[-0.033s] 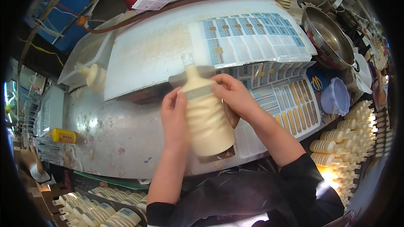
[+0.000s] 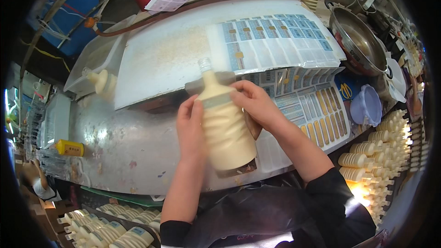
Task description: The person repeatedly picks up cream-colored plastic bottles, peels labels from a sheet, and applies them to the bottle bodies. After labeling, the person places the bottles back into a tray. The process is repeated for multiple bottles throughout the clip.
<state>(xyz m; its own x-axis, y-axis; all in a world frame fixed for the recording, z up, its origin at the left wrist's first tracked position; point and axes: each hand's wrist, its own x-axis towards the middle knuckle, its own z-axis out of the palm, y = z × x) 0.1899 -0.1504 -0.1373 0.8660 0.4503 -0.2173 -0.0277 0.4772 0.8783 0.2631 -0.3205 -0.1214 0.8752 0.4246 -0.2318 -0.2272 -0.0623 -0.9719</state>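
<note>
A cream-coloured bottle (image 2: 228,133) with a clear threaded neck and a spiral-ridged body lies tilted between my hands, its neck pointing away from me. A grey-green band (image 2: 217,101) crosses its shoulder. My left hand (image 2: 190,118) is closed at the bottle's left side, thumb and fingers at the band's left end. On the right, my right hand (image 2: 258,105) pinches near the band's other end, thumb lying on the bottle. Part of a dark stand shows beneath the bottle. Sheets of blue and gold stickers (image 2: 321,115) lie just right of my right hand.
A white board (image 2: 156,59) holding more sticker sheets (image 2: 280,41) slopes behind. Another cream bottle (image 2: 103,83) stands left, beside a clear bin (image 2: 76,76). A yellow bottle (image 2: 70,148) lies at left. At right are a metal pan (image 2: 337,32), a lilac bucket (image 2: 366,105) and many bottles (image 2: 358,160).
</note>
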